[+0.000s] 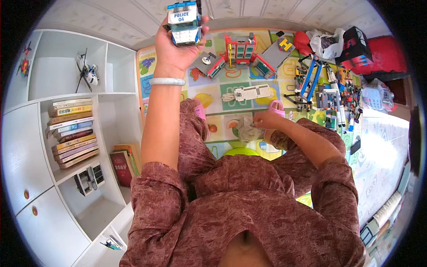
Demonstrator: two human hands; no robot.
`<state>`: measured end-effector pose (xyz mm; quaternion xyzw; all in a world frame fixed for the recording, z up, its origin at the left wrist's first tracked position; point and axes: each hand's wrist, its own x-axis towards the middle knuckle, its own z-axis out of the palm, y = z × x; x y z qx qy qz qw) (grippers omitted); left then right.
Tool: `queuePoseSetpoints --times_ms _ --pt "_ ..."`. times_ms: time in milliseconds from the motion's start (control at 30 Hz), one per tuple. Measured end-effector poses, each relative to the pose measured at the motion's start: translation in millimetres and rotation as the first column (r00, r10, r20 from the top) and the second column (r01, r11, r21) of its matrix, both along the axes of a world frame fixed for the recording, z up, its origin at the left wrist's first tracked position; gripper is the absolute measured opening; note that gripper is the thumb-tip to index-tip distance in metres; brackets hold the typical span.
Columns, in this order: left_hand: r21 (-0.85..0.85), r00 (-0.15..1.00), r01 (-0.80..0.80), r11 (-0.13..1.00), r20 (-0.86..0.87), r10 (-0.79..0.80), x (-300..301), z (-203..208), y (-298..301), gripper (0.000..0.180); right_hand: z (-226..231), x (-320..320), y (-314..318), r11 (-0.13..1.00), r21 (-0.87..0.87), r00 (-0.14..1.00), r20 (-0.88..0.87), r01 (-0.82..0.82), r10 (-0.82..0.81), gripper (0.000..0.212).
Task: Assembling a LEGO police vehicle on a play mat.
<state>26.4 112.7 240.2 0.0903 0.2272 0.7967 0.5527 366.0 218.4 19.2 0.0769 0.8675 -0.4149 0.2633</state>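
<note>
High at the far left of the mat, my left hand (175, 58) is closed around a white and blue toy brick car (184, 32), its roof facing up. The arm is stretched out, with a pale bangle on the wrist. My right hand (267, 119) is low between my knees, gripping a crumpled grey-beige cloth (249, 130) that hangs over the mat. Beyond the cloth lies a long whitish brick piece (251, 92). Farther back stands a red and grey brick building (240, 50) with grey side wings.
A white shelf unit (118, 93) on the left holds stacked books (73, 133) and a toy helicopter (89, 73). Many loose brick parts (342, 98) and a blue brick frame (314, 78) cover the mat's right side, near plastic bags (327, 44). Pink slippers (276, 107) are on my feet.
</note>
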Motion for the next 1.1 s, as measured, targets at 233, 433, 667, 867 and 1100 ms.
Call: queuePoseSetpoints --times_ms 233,433,667,867,1100 --pt "-0.160 0.992 -0.119 0.980 -0.066 0.109 -9.9 2.8 -29.1 0.052 14.2 -54.1 23.3 0.918 0.362 0.983 -0.026 -0.160 0.182 0.033" --pt "-0.341 0.971 -0.220 0.914 -0.169 0.170 -7.8 13.6 -50.2 0.052 37.4 -86.9 40.5 0.893 0.449 0.979 -0.189 0.013 0.081 0.033" --pt "-0.295 0.983 0.094 0.951 -0.124 -0.135 -61.2 0.2 -88.5 0.051 -0.5 -74.6 31.8 0.925 0.375 0.986 -0.116 -0.067 0.118 0.032" --pt "-0.653 0.958 0.167 0.739 -0.069 -0.277 -49.8 -124.5 -114.8 0.050 -70.0 -27.2 15.8 0.926 0.231 0.918 0.334 -0.298 0.212 0.034" --pt "-0.849 0.908 0.322 0.419 0.152 -0.391 -14.5 -283.7 -154.0 0.035 -147.3 -27.8 -54.0 0.804 -0.110 0.812 0.093 0.584 -0.576 0.028"
